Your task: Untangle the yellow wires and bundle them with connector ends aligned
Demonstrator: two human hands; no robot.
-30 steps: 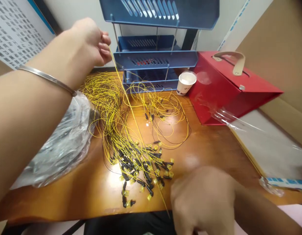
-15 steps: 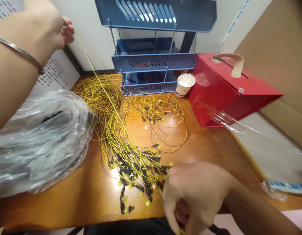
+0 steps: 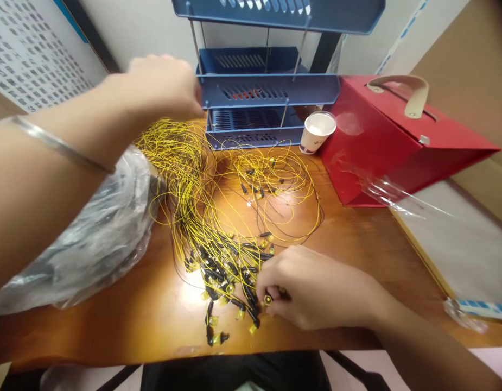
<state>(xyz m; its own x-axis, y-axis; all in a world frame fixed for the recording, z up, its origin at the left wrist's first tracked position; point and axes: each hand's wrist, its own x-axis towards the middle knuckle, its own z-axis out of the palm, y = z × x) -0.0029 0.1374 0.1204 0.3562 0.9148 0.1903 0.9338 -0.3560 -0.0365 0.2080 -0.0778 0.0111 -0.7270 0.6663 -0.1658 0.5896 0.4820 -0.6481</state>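
Note:
My right hand [image 3: 303,290] is pinched on a wire end [image 3: 268,300] with a black sleeve and a yellow tip, at the right edge of the pile. Beside those fingers lie several similar black-and-yellow wire ends [image 3: 218,277]. From them a thick bundle of thin yellow and dark wires [image 3: 185,179] runs back across the desk. My left hand [image 3: 165,87], with a metal bangle on its arm, hovers above the back of the bundle. Its fingers look curled and point away, slightly blurred, so what they hold is hidden.
A smaller tangle of yellow wires [image 3: 275,184] lies right of the bundle. Behind are a blue tiered rack [image 3: 271,89], a paper cup [image 3: 318,130] and a red box [image 3: 368,136] with a handle. A clear plastic bag [image 3: 108,228] lies at left, partly under my left arm.
My left hand has come right and down from the upper left, and the taut wire no longer shows. My right hand has moved up from the desk's front edge to the wire ends.

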